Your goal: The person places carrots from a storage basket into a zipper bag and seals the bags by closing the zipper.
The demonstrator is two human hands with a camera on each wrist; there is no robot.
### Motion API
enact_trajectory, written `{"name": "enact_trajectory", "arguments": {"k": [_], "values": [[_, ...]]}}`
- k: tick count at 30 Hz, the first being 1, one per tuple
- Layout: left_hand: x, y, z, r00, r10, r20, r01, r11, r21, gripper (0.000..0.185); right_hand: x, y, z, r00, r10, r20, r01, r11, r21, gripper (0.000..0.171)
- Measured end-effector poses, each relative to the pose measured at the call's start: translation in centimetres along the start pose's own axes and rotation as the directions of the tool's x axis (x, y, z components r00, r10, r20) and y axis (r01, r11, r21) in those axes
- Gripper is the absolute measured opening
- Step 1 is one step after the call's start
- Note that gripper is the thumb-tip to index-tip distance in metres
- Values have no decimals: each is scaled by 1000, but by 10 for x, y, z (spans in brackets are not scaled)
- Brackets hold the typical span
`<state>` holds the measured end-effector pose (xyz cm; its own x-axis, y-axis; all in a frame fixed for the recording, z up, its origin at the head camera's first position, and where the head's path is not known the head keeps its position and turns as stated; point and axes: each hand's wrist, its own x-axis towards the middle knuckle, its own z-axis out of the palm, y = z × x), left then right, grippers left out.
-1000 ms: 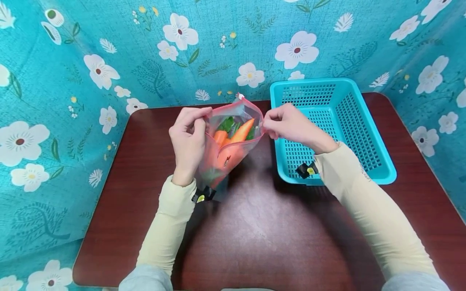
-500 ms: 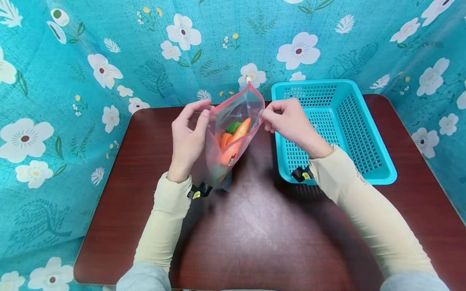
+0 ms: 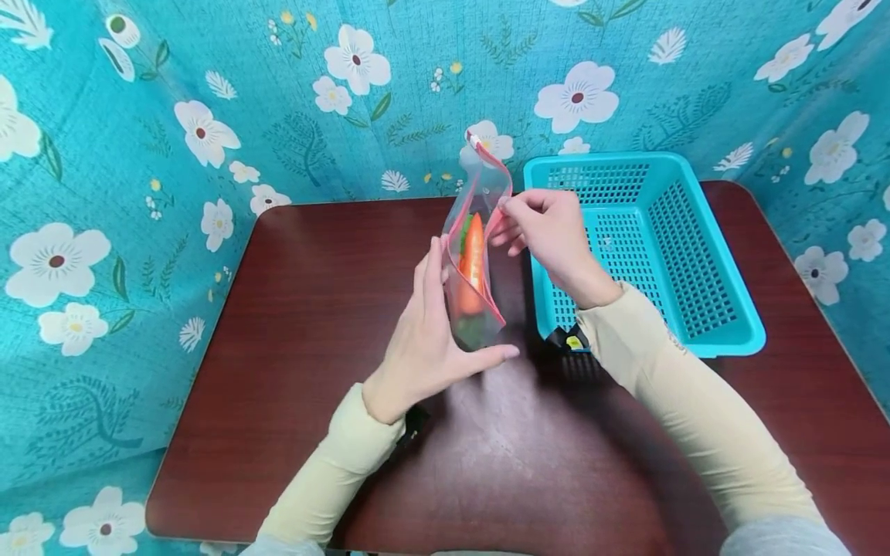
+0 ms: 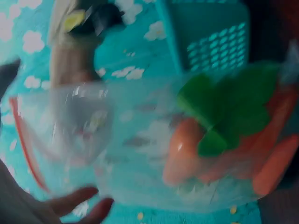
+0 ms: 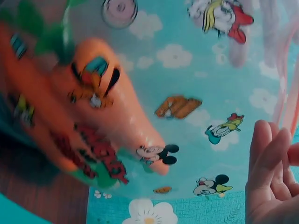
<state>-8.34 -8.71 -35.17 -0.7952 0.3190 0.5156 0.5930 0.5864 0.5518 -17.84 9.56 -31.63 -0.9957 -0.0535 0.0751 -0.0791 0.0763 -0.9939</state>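
A clear zip bag with a red rim stands upright and edge-on over the table, holding orange carrots with green tops. My left hand cradles its lower part, fingers straight along the near side and thumb stretched out under the bottom. My right hand pinches the top rim on the basket side. The left wrist view is blurred; it shows the bag, the carrots, the leaves and my left fingertips. In the right wrist view a carrot lies behind the printed film, with my right fingers beside it.
A teal slatted basket sits at the table's right back, just right of my right hand, with nothing showing inside. The dark red table is bordered by a teal floral cloth at the back and both sides.
The bag has turned from mouth-up to edge-on and shifted right toward the basket. My left hand left the rim and dropped to cradle the bag's lower part; the right hand kept its pinch.
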Motion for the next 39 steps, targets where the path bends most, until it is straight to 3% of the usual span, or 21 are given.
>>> {"name": "enact_trajectory", "arguments": {"k": [3,6,9,12,13,14,17,19,20,25,29,31,34,38,39], "values": [[-6,4,8,995,-84,-54,87,995,42,115,-1,-1,2,1000,-3,7,3,1000,1,24],[-7,-1,5,982,-160,-103,166,985,53,92,-1,-1,1,1000,-2,23,2,1000,-25,24],[-5,-13,-6,963,-201,-178,202,979,-14,63,-1,-1,-3,998,12,63,-7,997,-71,26],[-1,-28,-19,933,-282,-223,252,956,-152,39,0,-3,-10,993,28,111,-14,992,-126,26],[1,-32,-23,914,-341,-220,294,930,-222,35,1,-3,-12,993,26,114,-11,992,-128,26],[3,-36,-27,889,-415,-195,342,883,-320,32,1,-3,-15,994,22,107,-9,992,-128,24],[8,-51,-42,816,-563,-131,421,735,-532,30,4,-4,-21,999,-3,37,7,993,-116,18],[11,-60,-52,780,-620,-84,417,615,-670,29,5,-3,-25,1000,-19,-6,18,991,-130,21],[11,-64,-56,778,-626,-59,403,568,-717,30,6,-3,-26,1000,-19,-18,16,988,-156,24],[13,-82,-70,804,-594,22,351,444,-824,38,8,2,-30,999,23,44,-8,950,-312,45],[14,-88,-76,837,-546,33,317,435,-843,36,14,6,-30,992,50,114,-4,927,-375,55],[16,-89,-78,859,-510,42,307,448,-840,33,16,8,-29,989,52,135,5,920,-391,51],[20,-89,-82,881,-473,26,299,513,-805,27,18,9,-30,990,26,140,34,911,-412,37],[25,-87,-90,902,-428,-52,271,656,-704,27,17,5,-32,992,-74,102,107,921,-374,23],[27,-87,-93,908,-413,-71,257,682,-685,28,16,3,-33,991,-98,92,125,926,-355,22]]}}
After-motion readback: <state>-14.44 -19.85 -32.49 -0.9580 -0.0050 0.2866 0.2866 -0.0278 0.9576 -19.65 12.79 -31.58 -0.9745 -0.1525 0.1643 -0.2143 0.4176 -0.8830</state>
